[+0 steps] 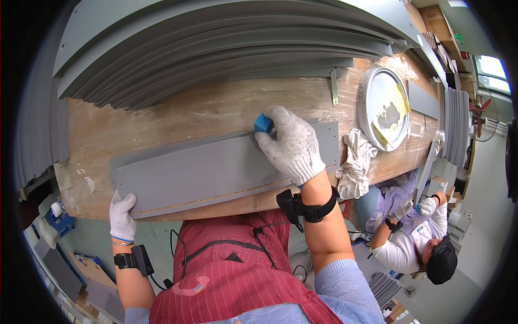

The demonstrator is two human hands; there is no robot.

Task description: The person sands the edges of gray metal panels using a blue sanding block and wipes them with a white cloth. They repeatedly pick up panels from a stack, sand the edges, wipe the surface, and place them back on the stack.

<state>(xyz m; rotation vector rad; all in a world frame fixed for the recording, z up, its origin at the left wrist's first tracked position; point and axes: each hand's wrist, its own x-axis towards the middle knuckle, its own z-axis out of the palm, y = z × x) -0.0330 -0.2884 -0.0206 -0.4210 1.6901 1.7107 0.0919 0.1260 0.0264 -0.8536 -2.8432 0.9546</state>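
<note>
A long flat grey panel point(216, 167) lies along the near edge of the wooden table point(162, 119), with another grey panel partly showing beneath its far edge. A rough brown line runs along its near side. My left hand point(123, 216), in a white knit glove, grips the panel's near left corner. Over the panel's right half, my gloved right hand point(291, 144) is closed on a small blue block point(263, 123) between thumb and fingers. The block is at the panel's far edge; whether it touches the surface, I cannot tell.
Grey panels point(226, 54) are stacked across the table's far side. At right sit a round lid point(362, 102) with grey paste and yellow patches, and a crumpled white rag point(356, 164). A narrow strip point(334, 89) lies behind. Beyond the right end, a co-worker point(415, 243) handles a panel.
</note>
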